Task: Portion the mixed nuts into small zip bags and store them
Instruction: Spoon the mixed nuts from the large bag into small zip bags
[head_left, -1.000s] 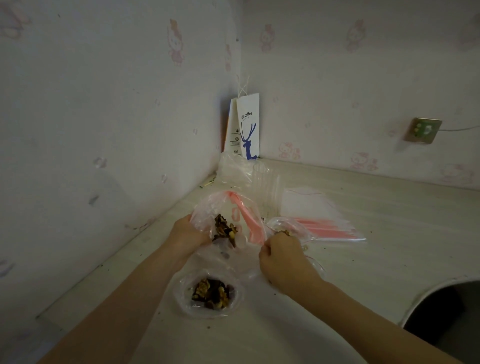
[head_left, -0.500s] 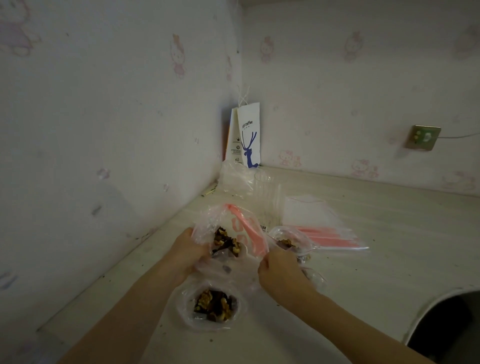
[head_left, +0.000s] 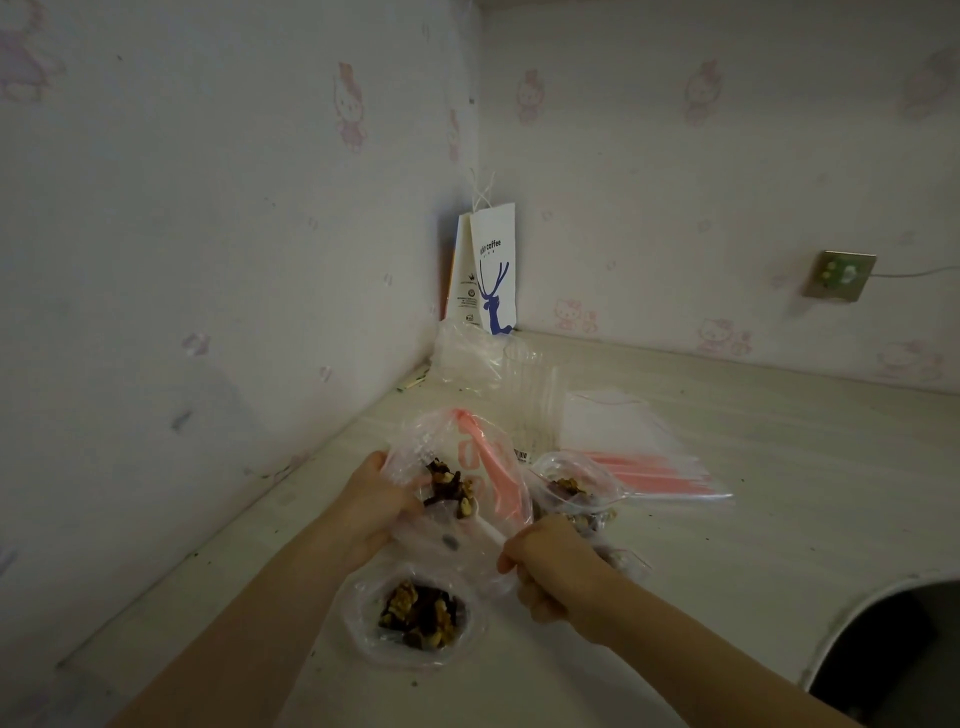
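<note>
The left hand (head_left: 376, 506) grasps the large bag (head_left: 457, 499) from its 9 o'clock side, fingers closed on the film. This likely props the bag up so that the nuts (head_left: 449, 488) inside stay heaped near the mouth and do not spill. The right hand (head_left: 550, 564) is clenched on clear film at the bag's 4 o'clock edge. Whether this film belongs to the large bag or to a small one cannot be told. Holding on two opposite sides appears to keep the mouth stretched open for portioning.

A filled bag (head_left: 415, 618) lies on the desk (head_left: 753, 493) at 6 o'clock from the large bag, just below both hands, close for easy reach. A second filled bag (head_left: 571, 486) sits at 3 o'clock, touching the large bag. Empty zip bags (head_left: 639, 462) with pink seals lie flat further out at 2 o'clock, ready as stock.

The desk is pale wood grain, scattered with dark crumbs, and has a curved cut-out edge at 4 o'clock. It fits into a wall corner. A paper bag (head_left: 493, 270) with a blue deer stands in that corner at 12 o'clock. The wallpaper carries a faint pink cartoon print. A socket (head_left: 839, 275) is mounted on the wall at 2 o'clock. Lighting is dim.
</note>
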